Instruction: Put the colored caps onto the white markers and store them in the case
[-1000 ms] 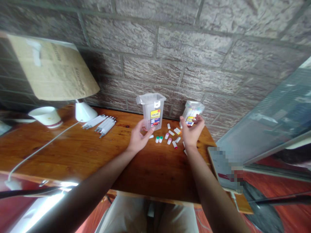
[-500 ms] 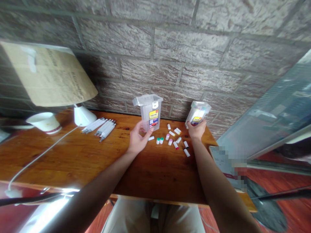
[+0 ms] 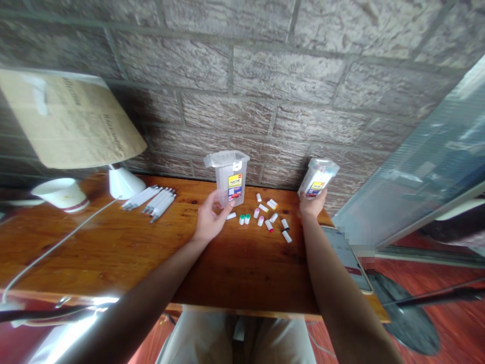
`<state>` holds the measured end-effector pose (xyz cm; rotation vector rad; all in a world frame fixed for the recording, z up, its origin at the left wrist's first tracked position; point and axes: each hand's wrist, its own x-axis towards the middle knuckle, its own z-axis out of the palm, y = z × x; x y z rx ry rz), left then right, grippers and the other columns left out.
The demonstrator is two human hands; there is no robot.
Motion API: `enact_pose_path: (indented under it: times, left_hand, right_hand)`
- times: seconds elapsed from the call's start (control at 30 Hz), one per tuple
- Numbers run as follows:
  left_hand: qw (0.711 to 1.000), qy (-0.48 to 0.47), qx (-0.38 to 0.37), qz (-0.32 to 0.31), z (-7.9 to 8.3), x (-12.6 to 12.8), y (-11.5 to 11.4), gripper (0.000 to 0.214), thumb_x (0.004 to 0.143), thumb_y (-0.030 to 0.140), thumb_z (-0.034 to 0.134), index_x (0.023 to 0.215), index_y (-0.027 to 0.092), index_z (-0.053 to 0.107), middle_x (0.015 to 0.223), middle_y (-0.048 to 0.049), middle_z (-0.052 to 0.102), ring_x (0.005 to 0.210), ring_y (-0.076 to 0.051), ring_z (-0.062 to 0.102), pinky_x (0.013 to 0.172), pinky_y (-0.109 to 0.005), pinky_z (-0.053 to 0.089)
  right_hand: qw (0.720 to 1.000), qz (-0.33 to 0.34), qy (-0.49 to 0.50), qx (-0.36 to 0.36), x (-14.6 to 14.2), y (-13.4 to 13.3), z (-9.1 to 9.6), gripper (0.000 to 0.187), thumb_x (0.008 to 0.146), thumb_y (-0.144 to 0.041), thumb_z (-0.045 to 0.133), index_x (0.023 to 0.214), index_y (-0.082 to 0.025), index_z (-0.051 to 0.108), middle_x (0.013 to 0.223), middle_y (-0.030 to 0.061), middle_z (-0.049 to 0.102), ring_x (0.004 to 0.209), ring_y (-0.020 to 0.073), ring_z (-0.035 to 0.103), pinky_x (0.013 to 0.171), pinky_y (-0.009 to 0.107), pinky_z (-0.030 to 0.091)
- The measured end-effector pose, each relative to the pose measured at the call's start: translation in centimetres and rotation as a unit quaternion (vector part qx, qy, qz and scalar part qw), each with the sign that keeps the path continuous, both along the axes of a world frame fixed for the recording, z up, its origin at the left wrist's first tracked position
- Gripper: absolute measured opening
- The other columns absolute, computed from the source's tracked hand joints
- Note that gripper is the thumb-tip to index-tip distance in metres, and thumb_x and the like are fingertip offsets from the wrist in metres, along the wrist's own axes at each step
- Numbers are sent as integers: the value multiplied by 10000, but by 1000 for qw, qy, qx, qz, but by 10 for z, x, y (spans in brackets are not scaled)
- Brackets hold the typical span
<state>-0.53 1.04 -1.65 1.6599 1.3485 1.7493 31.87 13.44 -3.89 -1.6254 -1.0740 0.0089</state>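
Observation:
My left hand [image 3: 212, 217] grips the lower left of a clear plastic marker box [image 3: 223, 174], thumb in front and fingers around its side. That box stands upright with its lid tipped back to the left, and no markers show inside. Farther right, my right hand [image 3: 312, 202] is closed around a second clear marker box [image 3: 321, 174], tilted to the right, with pale markers visible in it. Between the two hands lie several loose white marker caps with coloured ends, among them a green-topped cap [image 3: 247, 219], a red-ended cap [image 3: 269, 226] and a black-ended cap [image 3: 285, 224].
Several uncapped white markers [image 3: 161, 203] lie left on the wooden table [image 3: 151, 258]. Behind them stand a lamp [image 3: 123, 183] and a paper cup [image 3: 62, 194], with a white cord [image 3: 60, 245] across the table. A tablet-like device [image 3: 346, 255] lies by the right edge; a brick wall rises behind.
My right hand has moved the filled marker box slightly to the right, away from the caps. The left hand stays on its box, and the whole view has shifted a little.

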Motion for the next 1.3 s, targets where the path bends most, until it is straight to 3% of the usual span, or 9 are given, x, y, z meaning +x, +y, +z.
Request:
enact_pose_path:
  times: [0.07,0.13,0.3,0.47,0.6,0.73,0.9,1.07,1.3]
  left_hand:
    - [1000,10,-1,-2,2,0,0,459,855,444,721,1231,199,630,1167,-73,752,993,-202,711,868,-316,566]
    - [1000,24,5,-4,3,1,-1,448,856,435,723,1224,196,635,1149,-70,755,973,-196,708,851,-307,563]
    - [998,64,9,-1,4,4,-6,474,838,439,742,1231,198,632,1127,-61,760,906,-181,712,829,-298,572]
    - [992,127,25,8,1,4,-10,496,829,422,734,1257,196,626,1076,-62,769,850,-181,718,798,-297,589]
    - [987,158,36,-21,2,5,-10,532,839,395,726,1314,190,601,1175,-101,755,949,-211,738,874,-337,601]
    - [987,147,44,-57,4,8,-10,583,895,420,688,1418,225,518,1397,-124,654,1240,-240,662,1004,-372,569]
    - [988,150,17,-37,5,7,-11,419,943,405,623,1316,219,581,1257,-90,730,1057,-206,723,953,-367,586]
    - [989,143,4,-27,3,6,-10,382,948,414,609,1269,207,598,1149,-65,760,947,-182,724,916,-341,585]
    - [990,138,-14,-13,3,4,-7,369,949,434,602,1238,205,619,1118,-54,762,897,-166,710,890,-316,570]
  right_hand:
    - [999,-39,21,7,-9,-9,9,898,753,-325,655,1497,-4,267,1434,336,391,1379,407,404,1152,581,317]
    - [997,-45,23,57,-26,-24,24,831,804,-380,653,1484,-28,331,1426,300,413,1367,372,422,1150,539,344]
    - [961,244,31,129,-94,-79,58,707,892,-537,632,1443,-148,420,1279,169,590,1086,244,621,865,392,548]
    - [921,375,10,106,-154,-119,58,880,745,-506,811,1464,-189,416,1332,170,581,1133,267,612,760,343,568]
    - [923,374,11,94,-160,-123,60,804,753,-455,807,1422,-201,442,1194,122,646,1006,239,655,778,359,583]
    - [945,294,5,145,-124,-99,68,744,757,-457,789,1359,-170,459,1231,144,624,981,228,662,754,342,585]
    - [989,112,6,98,-65,-55,51,832,661,-538,806,1296,-119,469,1240,210,630,1119,324,645,970,469,523]
    - [997,74,12,5,-48,-35,24,851,637,-526,782,1295,-111,437,1267,260,622,1179,385,626,1002,515,491]
    - [995,77,-54,-42,-49,-39,24,936,693,-480,696,1458,-66,351,1447,298,475,1368,430,464,1104,561,404]
